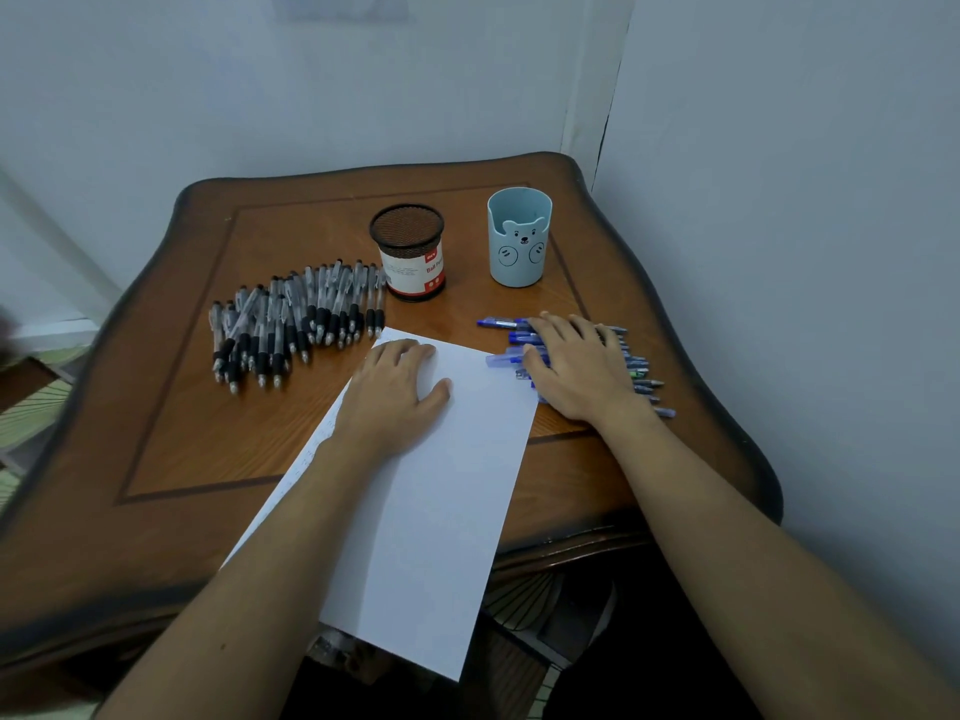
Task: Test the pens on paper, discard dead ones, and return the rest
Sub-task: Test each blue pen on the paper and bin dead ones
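A white sheet of paper (441, 491) lies slanted on the wooden table (171, 433), its near end hanging over the front edge. My left hand (395, 392) rests flat on the paper's far end, fingers straight. My right hand (576, 366) lies flat on a row of blue pens (501, 323) to the right of the paper. Several black-grip pens (296, 324) lie in a pile at the left. Behind them stands a black mesh pen holder (410, 252) with a red and white label. A light blue bear cup (519, 239) stands to its right.
White walls close in behind and on the right of the table. The table's carved rim curves around the front. Dark floor and a patterned object show below the front edge.
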`<act>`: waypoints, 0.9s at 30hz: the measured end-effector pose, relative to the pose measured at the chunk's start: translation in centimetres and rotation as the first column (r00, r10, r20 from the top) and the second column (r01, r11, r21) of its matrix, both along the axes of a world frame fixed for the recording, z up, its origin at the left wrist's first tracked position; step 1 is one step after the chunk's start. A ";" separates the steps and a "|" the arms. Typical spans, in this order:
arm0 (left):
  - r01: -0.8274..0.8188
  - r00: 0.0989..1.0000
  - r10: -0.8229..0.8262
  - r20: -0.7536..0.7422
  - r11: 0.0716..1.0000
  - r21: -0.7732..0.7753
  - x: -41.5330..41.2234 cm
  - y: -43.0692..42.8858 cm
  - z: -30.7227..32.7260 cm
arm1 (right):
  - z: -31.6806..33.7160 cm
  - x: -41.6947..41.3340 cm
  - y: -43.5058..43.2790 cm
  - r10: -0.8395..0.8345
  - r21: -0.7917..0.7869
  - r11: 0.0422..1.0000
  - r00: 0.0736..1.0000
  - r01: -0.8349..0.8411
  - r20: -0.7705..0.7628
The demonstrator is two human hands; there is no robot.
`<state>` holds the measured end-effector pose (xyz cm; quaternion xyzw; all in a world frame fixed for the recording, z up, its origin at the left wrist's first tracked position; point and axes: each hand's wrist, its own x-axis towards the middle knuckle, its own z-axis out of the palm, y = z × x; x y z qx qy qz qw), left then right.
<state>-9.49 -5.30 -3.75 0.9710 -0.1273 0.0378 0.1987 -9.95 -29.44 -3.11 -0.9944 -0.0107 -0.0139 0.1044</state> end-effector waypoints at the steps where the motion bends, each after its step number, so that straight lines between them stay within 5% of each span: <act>1: -0.003 1.000 0.003 -0.002 1.000 -0.001 -0.1 0.2 0.0 | 0.0 0.0 0.1 0.005 -0.001 1.000 1.000 -0.005 0.000; 8: -0.010 1.000 0.010 -0.014 1.000 -0.008 -0.4 0.6 -0.1 | 0.7 0.1 -0.1 0.012 0.042 0.999 0.999 -0.010 -0.038; 16: -0.031 0.998 0.027 -0.052 0.996 -0.080 -0.2 0.8 0.2 | 3.3 -3.3 2.7 0.085 0.152 0.982 0.982 -0.111 0.168; 21: -0.030 0.994 0.018 -0.108 0.993 -0.110 -0.1 0.9 0.8 | 1.6 -7.2 5.1 0.264 0.249 0.923 0.953 -0.294 0.147; 27: -0.043 0.993 0.037 -0.109 0.998 -0.054 0.6 1.1 0.7 | 0.0 -7.4 5.0 0.279 0.189 0.940 0.959 -0.284 0.054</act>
